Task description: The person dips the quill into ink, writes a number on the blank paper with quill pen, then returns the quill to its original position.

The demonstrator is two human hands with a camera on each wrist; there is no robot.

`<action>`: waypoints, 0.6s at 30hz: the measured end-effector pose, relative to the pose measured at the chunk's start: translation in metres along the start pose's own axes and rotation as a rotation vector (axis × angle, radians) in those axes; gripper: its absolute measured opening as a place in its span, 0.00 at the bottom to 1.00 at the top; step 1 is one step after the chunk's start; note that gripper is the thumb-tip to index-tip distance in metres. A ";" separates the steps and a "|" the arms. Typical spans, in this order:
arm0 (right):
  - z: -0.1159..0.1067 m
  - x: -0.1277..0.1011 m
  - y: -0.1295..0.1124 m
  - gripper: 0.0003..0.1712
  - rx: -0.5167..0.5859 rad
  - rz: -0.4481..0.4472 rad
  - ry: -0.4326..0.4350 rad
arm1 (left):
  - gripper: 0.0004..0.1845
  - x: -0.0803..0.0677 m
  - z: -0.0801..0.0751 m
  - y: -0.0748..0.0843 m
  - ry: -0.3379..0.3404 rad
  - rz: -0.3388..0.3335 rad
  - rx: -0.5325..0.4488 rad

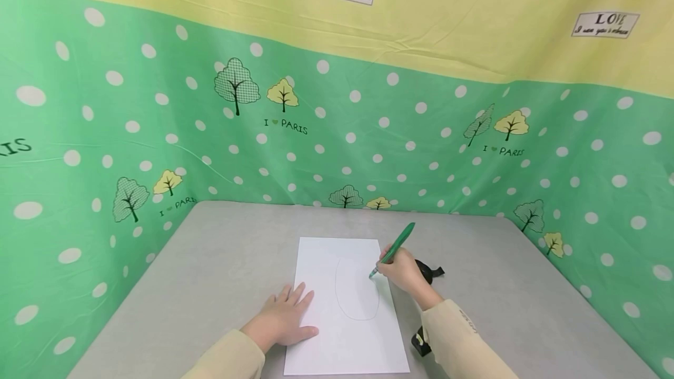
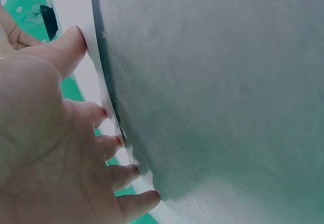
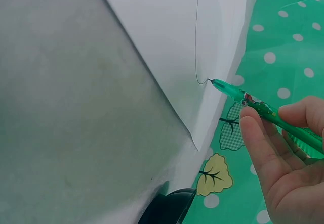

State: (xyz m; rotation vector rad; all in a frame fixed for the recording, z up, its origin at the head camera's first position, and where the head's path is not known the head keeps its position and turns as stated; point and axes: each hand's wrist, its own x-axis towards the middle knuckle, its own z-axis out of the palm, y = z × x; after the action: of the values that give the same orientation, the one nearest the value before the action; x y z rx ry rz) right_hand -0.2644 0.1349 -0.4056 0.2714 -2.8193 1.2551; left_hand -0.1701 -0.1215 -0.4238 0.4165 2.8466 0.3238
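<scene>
— What do we have in the right hand [image 1: 405, 271]?

— We are pinching a green pen [image 1: 394, 248] between thumb and fingers, its tip touching the sheet of paper [image 1: 326, 332] at the right side of a thin curved line [image 1: 347, 309] drawn there. The right wrist view shows the tip exactly at the line's end.

— And our left hand [image 1: 284, 319]?

— It lies flat, fingers straight and spread, grasping nothing; it presses on the paper's left edge, partly on the sheet and partly on the grey table [image 1: 221, 268].

— Where is the paper?

— It lies in the middle of the table, near us, long side running away from us. Just right of our right wrist lies a small black thing [image 1: 429, 272]; we cannot tell what it is. A green dotted cloth [image 1: 368, 133] stands round the table.
</scene>
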 end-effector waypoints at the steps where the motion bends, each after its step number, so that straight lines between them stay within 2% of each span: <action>1: 0.000 0.000 0.000 0.04 -0.002 -0.002 0.001 | 0.41 0.000 0.000 0.000 -0.001 0.000 0.000; 18: 0.004 0.002 -0.002 0.04 0.000 0.000 -0.001 | 0.41 0.001 0.002 0.000 0.004 0.007 0.015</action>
State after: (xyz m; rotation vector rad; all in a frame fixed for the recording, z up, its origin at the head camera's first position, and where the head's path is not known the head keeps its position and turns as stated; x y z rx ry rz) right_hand -0.2656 0.1300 -0.4065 0.2725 -2.8198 1.2558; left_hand -0.1709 -0.1211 -0.4260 0.4290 2.8543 0.3052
